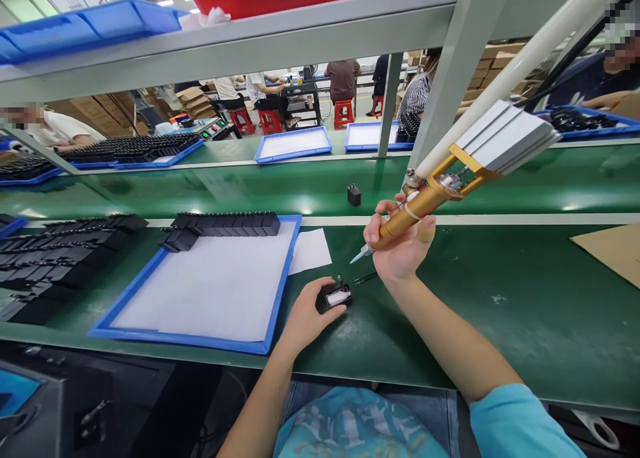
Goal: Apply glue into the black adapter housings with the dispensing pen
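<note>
Showing part-done work, a shallow blue-rimmed tray (183, 341) with a white liner holds a row of black rectangular blocks (237, 224) along its far edge, liner showing over the rest; a gold cylindrical dispenser (413, 211) with a pale blue nozzle is gripped in the right hand (403, 258), its tip near the case but apart from it; the left hand (307, 315) holds a small open black plastic case (349, 301) between thumb and fingers, at the bench just right of the tray; white material already lies inside the case, and no cover shows over it, so this piece looks unfinished.

Beyond a pale grey metal shelf frame (300, 38), people sit on red stools (343, 113) in a busy workshop; the glossy green bench (500, 298) spans the foreground; a mass of black blocks (65, 265) covers its left end, a brown cardboard sheet (615, 251) its right; a white paper slip (313, 251) sits beside the tray; thin dark prongs (365, 279), perhaps tweezers, lie partly hidden by the right wrist.
</note>
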The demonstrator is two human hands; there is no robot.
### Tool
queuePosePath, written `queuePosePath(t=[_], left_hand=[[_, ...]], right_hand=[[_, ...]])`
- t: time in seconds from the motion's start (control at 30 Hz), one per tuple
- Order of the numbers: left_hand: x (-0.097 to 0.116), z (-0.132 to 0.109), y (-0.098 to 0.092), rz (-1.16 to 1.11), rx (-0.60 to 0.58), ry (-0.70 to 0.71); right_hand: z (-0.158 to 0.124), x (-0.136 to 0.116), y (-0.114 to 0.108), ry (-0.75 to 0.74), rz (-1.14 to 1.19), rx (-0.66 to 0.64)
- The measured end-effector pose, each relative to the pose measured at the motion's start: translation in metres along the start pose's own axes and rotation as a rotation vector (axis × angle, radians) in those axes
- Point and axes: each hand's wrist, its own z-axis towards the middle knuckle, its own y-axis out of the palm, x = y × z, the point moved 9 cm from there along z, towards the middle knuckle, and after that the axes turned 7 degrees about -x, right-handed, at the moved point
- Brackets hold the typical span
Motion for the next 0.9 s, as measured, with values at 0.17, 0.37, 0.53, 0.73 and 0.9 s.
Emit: queuePosePath(t=[0.17,0.37,0.53,0.73,0.9], left_hand=[[0.001,0.012,0.006,-0.164,-0.043,-0.020],[0.019,0.016,0.008,0.030,0.013,0.120],[0.032,0.008,0.009,0.200,0.008,0.320],[0.030,0.009,0.012,0.234,0.011,0.242],[0.026,-0.001,0.025,0.345,0.146,0.175]], right_hand=[[0.003,0.001,-0.005,-0.023,0.017,-0.003],[0.004,0.000,-0.004,-0.035,0.000,-0.026],[0.005,0.000,-0.004,-0.034,-0.003,-0.036],[0.005,0.000,-0.005,-0.032,-0.014,-0.037],[0.006,-0.001,-0.004,-0.043,0.003,-0.048]])
